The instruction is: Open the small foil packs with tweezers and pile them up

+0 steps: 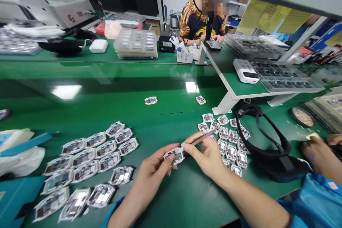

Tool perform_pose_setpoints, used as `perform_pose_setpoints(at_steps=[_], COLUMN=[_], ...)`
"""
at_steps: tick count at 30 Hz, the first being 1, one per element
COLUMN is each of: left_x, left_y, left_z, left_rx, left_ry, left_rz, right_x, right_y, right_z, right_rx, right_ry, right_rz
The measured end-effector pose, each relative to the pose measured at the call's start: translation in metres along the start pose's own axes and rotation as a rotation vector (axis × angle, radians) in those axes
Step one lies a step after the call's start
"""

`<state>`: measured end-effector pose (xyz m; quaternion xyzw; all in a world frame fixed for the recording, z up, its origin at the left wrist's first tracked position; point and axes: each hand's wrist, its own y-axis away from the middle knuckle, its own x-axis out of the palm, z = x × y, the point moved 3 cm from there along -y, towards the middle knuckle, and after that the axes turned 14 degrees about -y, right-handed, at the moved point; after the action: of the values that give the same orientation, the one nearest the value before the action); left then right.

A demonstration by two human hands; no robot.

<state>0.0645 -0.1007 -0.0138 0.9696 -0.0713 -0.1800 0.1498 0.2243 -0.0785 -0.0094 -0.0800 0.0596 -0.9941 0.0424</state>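
My left hand (157,165) is closed around the edges of a small white-rimmed watch housing (176,156) with electronic parts inside, held just above the table. Thumb and fingers of my right hand (204,153) pinch a slim grey tool (201,137), perhaps tweezers, which slants up to the right. The right fingertips are at the upper right rim of the housing; whether they touch it I cannot tell. Rows of similar housings (105,162) lie to the left of my left hand. Another group of housings (231,152) lies beyond and beside my right hand.
Two single housings (151,100) lie farther back. A black headband visor (280,164) stands at the right, near a co-worker's hand (316,153). A white-legged shelf (226,101) holds clear trays. Across the bench sits another person (203,21).
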Motion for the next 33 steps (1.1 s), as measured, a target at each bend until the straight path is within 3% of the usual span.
perform_pose_setpoints(at_steps=[14, 33], left_x=[-0.0001, -0.0014], left_y=[0.0017, 0.0009], left_z=[-0.0003, 0.0043], left_rx=[0.0, 0.022], left_ry=[0.022, -0.039], left_rz=[0.003, 0.01], right_x=[-0.0009, -0.0021], right_y=[-0.002, 0.0006], right_z=[-0.0046, 0.0008], right_rx=[0.032, -0.029], right_ry=[-0.097, 0.002], right_rz=[-0.017, 0.038])
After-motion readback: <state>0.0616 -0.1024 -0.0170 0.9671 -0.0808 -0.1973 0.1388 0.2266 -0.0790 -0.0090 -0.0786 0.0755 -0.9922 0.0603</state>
